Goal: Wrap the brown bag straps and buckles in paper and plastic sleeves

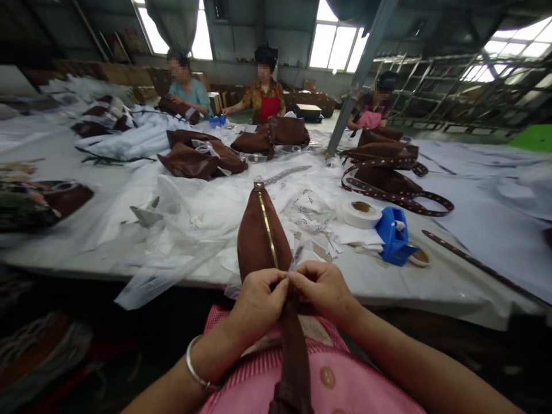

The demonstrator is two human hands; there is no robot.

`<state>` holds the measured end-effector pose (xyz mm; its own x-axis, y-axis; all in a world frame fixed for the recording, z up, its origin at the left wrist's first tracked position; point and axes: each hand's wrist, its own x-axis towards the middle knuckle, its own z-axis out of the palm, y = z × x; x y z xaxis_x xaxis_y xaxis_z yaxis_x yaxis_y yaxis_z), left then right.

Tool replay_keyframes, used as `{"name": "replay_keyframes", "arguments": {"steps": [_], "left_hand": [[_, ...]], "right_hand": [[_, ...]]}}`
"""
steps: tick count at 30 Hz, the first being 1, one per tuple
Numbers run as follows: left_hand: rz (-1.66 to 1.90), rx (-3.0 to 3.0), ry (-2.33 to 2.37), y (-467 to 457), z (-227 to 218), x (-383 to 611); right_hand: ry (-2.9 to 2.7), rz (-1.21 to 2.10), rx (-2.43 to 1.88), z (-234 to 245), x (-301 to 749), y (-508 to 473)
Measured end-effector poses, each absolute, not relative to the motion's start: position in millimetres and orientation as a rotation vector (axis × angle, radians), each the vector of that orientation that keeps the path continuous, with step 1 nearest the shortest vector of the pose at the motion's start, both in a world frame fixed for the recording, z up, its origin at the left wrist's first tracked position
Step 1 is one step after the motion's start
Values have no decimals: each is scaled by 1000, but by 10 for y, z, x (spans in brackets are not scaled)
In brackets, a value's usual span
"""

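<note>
A brown suede bag (259,230) with a gold zip along its top lies lengthwise on the table edge, its near end hanging into my lap. My left hand (259,302) and my right hand (321,287) meet at the bag's near end, both with fingers pinched closed on it close to the zip's end. A small clear piece sits between the fingertips; I cannot make out what it is. A silver bangle is on my left wrist.
A blue tape dispenser (394,236) and a white tape roll (361,213) lie to the right, next to studded brown straps (397,192). Clear plastic bags (190,224) cover the white table (474,230). More brown bags (198,158) lie farther off. Three people sit at the far side.
</note>
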<state>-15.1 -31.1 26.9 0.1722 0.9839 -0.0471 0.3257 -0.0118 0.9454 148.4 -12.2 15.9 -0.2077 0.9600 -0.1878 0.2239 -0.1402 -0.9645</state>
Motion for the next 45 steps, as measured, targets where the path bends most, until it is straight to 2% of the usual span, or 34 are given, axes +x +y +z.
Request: {"name": "replay_keyframes", "arguments": {"steps": [6,17,24,27,30,34,41,45], "left_hand": [[935,1614,1352,-350,121,-190],[1249,2054,1393,-431,-1,-194],[1055,1356,1312,-392,86,-194],[1023,1174,1130,-354,104,-198],[984,1101,1026,-332,101,-212],[932,1188,1135,-344,107,-226],[950,1280,1266,-394,122,-219],[962,1271,1260,-409,112,-236]], "right_hand": [[-1476,1378,-1543,69,1457,-61],[-1419,1445,-1476,124,1461,-104],[-1385,1567,-1365,-53,1562,-125],[-1576,1340,-1264,-88,1583,-133],[-1847,942,-990,-118,1599,-130],[-1959,694,-812,-205,1618,-92],[-1660,1033,-1252,-258,1557,-76],[-1595,1288,-1099,-186,1539,-168]]}}
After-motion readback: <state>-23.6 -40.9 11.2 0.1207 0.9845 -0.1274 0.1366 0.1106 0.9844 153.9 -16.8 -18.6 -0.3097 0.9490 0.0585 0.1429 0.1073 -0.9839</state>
